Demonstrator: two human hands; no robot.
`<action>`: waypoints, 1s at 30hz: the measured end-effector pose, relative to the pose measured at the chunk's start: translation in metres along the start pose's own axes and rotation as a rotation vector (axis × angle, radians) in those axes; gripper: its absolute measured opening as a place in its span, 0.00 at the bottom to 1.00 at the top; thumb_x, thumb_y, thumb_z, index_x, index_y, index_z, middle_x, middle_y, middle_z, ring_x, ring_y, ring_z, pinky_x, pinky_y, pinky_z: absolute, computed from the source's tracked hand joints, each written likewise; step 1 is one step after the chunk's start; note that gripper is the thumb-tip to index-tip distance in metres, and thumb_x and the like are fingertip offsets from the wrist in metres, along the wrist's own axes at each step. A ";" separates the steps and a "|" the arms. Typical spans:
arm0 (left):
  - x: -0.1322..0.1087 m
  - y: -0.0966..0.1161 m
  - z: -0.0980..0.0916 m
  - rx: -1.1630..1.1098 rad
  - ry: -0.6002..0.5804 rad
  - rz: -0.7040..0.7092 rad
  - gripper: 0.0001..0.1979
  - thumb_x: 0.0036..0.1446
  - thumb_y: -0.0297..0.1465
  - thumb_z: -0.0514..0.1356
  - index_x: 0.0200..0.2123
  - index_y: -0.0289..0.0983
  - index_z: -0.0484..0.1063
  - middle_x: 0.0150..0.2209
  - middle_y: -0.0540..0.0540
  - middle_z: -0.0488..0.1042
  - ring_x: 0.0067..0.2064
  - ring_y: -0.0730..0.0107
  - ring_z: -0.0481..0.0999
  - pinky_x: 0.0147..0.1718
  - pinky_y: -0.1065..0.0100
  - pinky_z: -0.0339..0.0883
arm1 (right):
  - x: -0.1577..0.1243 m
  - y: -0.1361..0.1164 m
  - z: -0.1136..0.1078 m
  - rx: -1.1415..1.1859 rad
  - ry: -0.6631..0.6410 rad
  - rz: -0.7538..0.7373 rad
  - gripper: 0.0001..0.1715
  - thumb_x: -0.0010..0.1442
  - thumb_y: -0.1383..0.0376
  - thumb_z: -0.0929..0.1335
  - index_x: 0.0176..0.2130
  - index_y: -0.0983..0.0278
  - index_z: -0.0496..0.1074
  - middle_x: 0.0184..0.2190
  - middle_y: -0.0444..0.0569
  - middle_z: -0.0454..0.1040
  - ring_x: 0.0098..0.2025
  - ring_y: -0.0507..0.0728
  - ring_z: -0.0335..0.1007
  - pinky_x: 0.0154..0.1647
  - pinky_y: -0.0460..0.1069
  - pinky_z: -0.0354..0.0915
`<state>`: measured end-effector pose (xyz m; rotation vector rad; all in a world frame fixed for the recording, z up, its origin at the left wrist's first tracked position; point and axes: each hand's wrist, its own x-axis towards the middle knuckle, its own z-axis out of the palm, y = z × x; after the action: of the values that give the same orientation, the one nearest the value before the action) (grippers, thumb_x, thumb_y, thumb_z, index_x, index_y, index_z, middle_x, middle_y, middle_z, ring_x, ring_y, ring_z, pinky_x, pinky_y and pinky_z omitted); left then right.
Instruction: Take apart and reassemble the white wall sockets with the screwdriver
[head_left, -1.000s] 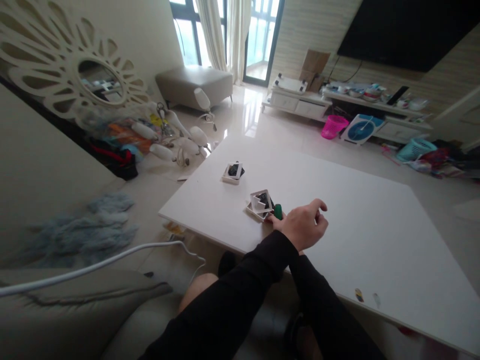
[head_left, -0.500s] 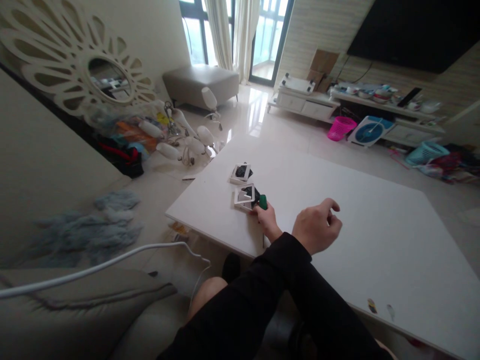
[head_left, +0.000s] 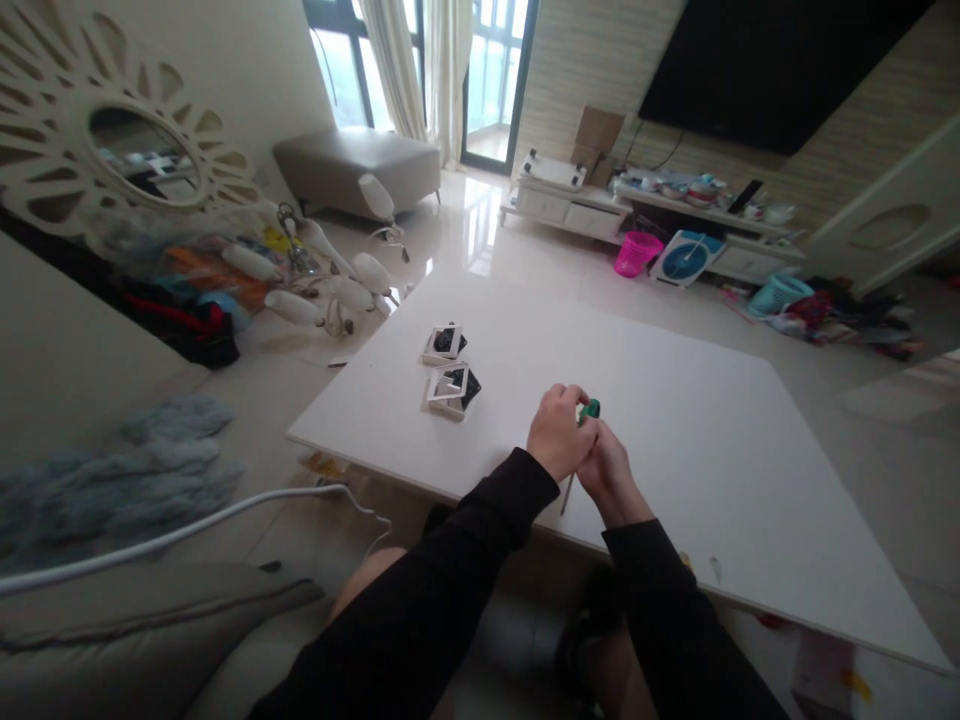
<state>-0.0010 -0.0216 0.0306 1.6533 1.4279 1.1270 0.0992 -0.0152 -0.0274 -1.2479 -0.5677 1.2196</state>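
My left hand (head_left: 559,432) and my right hand (head_left: 609,465) meet over the near part of the white table (head_left: 637,370). Both are closed around a screwdriver with a green handle (head_left: 591,410). Its thin shaft points down toward me from between the hands, and its upper part is hidden by fingers. To the left of my hands lie two square white frames, a nearer one (head_left: 441,384) and a farther one (head_left: 430,357). Each has a black part in or under it. No hand touches either of them.
A small clear piece (head_left: 715,569) lies near the table's front edge, beside my right sleeve. A white cable (head_left: 225,518) runs over the sofa (head_left: 150,610) at left. Lamp arms with white shades (head_left: 352,292) stand on the floor past the table's left side.
My right hand has moved right with the screwdriver, away from the nearer frame. My left hand has come left and closed on it; my arms are uncrossed. The camera view has turned slightly right.
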 end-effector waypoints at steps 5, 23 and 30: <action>-0.005 -0.019 0.018 -0.043 -0.352 -0.244 0.18 0.60 0.34 0.62 0.53 0.34 0.71 0.46 0.38 0.78 0.46 0.60 0.79 0.47 0.61 0.73 | -0.008 -0.022 -0.022 0.123 0.152 0.068 0.14 0.47 0.65 0.76 0.35 0.64 0.72 0.26 0.40 0.74 0.29 0.50 0.72 0.28 0.43 0.67; -0.003 -0.034 0.052 -0.251 -0.377 -0.134 0.09 0.61 0.36 0.62 0.38 0.36 0.74 0.28 0.52 0.71 0.28 0.75 0.72 0.31 0.71 0.68 | 0.018 -0.067 -0.050 0.111 0.059 0.028 0.21 0.47 0.57 0.79 0.37 0.63 0.73 0.35 0.48 0.81 0.41 0.55 0.78 0.44 0.50 0.74; -0.013 -0.034 0.056 -0.193 -0.345 -0.113 0.12 0.64 0.39 0.61 0.44 0.38 0.68 0.29 0.55 0.69 0.28 0.76 0.70 0.31 0.71 0.64 | 0.012 -0.063 -0.048 -0.058 -0.087 -0.041 0.20 0.48 0.54 0.76 0.36 0.63 0.73 0.35 0.45 0.77 0.39 0.55 0.74 0.42 0.52 0.73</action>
<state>0.0363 -0.0259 -0.0251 1.5226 1.1394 0.8386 0.1683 -0.0147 0.0132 -1.2302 -0.6932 1.2351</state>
